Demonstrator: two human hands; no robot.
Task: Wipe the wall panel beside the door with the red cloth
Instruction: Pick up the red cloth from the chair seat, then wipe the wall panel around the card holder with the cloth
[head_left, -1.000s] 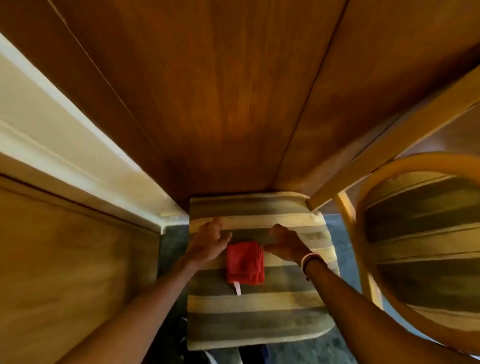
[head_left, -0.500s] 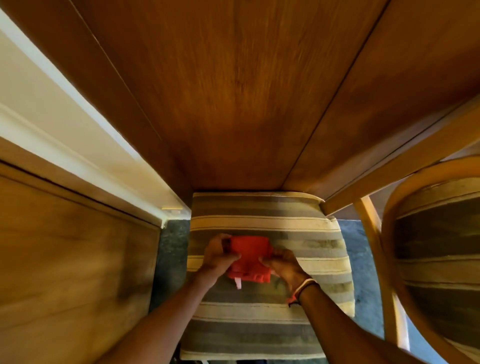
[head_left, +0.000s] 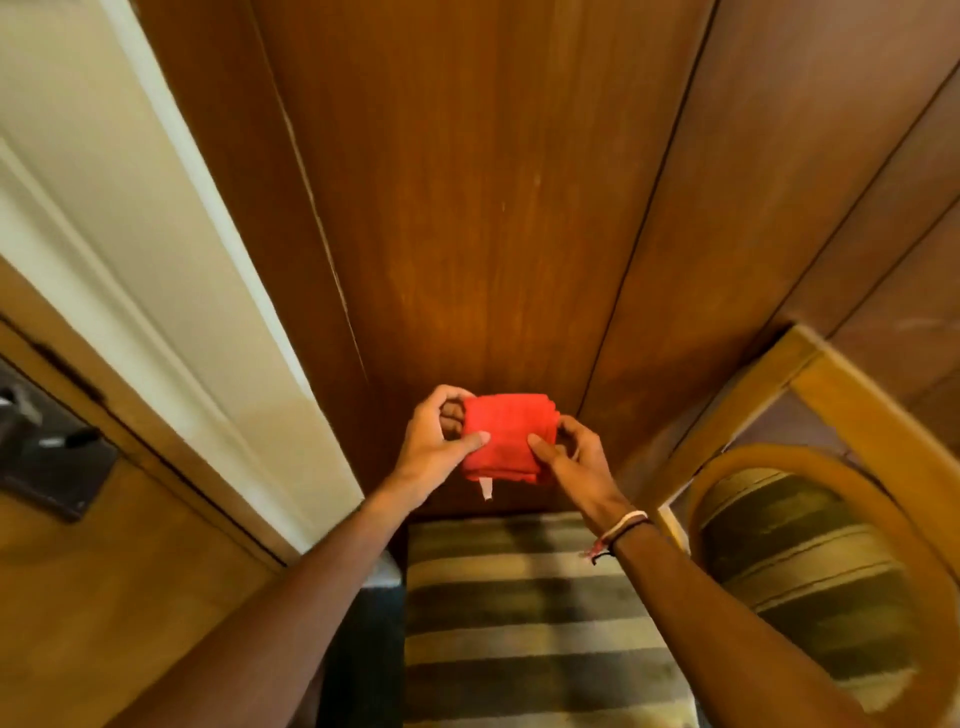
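A folded red cloth (head_left: 506, 439) with a small white tag hanging below is held up in the air between both hands. My left hand (head_left: 434, 447) pinches its left edge, thumb in front. My right hand (head_left: 569, 457) grips its right edge; that wrist wears thin bands. Behind the cloth rises the brown wooden wall panel (head_left: 467, 208), with vertical seams. The cloth is in front of the panel's lower part; I cannot tell if it touches. The wooden door (head_left: 104, 571) stands at the left, beyond a white frame (head_left: 156, 249).
A striped cushioned seat (head_left: 519, 623) sits below my hands against the wall. A round wooden chair with a striped cushion (head_left: 795, 551) stands at the right. A dark metal latch plate (head_left: 47, 457) is on the door. Dark floor (head_left: 363, 649) shows between door and seat.
The cloth lay on the striped seat with my hands beside it. Both hands took hold of it and lifted it up in front of the wall panel. My view tilted upward.
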